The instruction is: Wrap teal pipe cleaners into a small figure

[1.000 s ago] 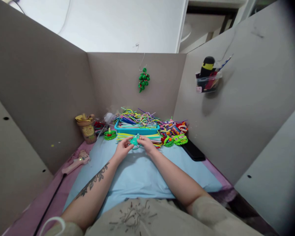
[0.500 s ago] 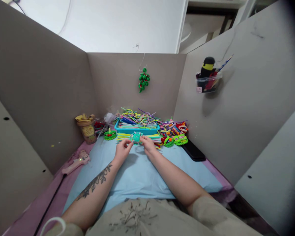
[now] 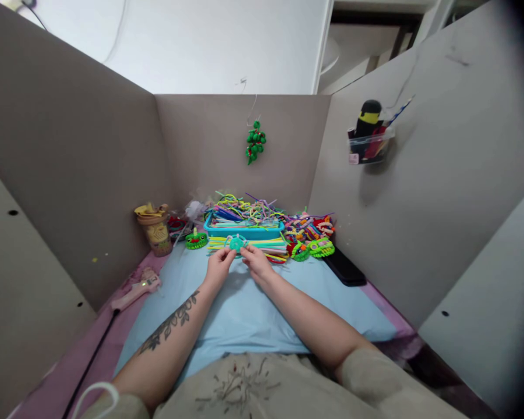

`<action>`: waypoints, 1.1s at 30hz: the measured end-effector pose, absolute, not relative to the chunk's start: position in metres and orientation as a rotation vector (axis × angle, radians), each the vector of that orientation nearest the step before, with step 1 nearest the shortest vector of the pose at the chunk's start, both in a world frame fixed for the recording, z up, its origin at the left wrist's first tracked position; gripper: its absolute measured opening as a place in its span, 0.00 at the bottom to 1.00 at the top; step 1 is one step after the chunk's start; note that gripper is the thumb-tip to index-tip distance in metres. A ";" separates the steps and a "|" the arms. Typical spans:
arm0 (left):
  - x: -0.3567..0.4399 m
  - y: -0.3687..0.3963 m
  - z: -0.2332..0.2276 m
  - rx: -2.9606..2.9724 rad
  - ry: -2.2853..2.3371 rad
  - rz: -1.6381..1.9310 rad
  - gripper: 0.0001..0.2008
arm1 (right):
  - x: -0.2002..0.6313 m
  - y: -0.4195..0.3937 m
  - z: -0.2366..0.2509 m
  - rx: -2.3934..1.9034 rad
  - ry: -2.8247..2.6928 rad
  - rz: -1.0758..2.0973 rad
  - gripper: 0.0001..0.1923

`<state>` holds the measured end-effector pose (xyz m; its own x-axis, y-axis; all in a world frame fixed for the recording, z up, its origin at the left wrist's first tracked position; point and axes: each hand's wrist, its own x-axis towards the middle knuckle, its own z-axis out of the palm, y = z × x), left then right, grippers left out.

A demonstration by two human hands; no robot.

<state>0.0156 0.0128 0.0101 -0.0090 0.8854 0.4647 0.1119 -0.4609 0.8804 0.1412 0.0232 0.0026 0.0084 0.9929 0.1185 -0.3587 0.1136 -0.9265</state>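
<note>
A small round teal piece (image 3: 236, 242), apparently of coiled pipe cleaner with paler strands around it, is held up in front of me. My left hand (image 3: 219, 263) pinches its lower left edge between thumb and fingers. At the lower right edge, my right hand (image 3: 257, 263) has thumb and fingertips closed on it. Just behind the hands lies a bundle of straight pipe cleaners (image 3: 268, 245) in yellow, white and other colours. The fingers partly cover the piece, so its finer detail cannot be made out.
Behind the bundle stands a blue tray (image 3: 244, 233) heaped with pipe cleaners. Finished green pieces (image 3: 196, 239) sit around it. A pink glue gun (image 3: 137, 291) lies left, near a brown cup (image 3: 156, 235). A black phone-like slab (image 3: 344, 269) lies right. Grey panels (image 3: 240, 157) enclose the table.
The teal piece has shifted slightly left and turned. My left fingers now pinch its lower edge, while my right hand has moved left and down, from its right side to its lower right edge.
</note>
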 end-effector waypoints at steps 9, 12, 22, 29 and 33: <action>0.015 0.010 0.011 1.690 1.111 1.574 0.12 | 0.140 0.021 0.006 -0.830 -0.948 1.316 0.17; 0.012 0.012 0.011 1.649 1.181 1.702 0.11 | 0.143 0.023 0.006 -0.829 -0.928 1.290 0.17; 0.014 0.020 0.006 1.505 0.980 1.405 0.31 | 0.158 0.028 0.006 -0.830 -1.202 1.265 0.17; 0.015 0.018 0.007 1.482 0.953 1.364 0.33 | 0.158 0.027 0.008 -0.858 -1.165 1.297 0.18; 0.015 0.017 0.008 1.471 0.954 1.379 0.30 | 0.158 0.025 0.008 -0.873 -1.181 1.294 0.17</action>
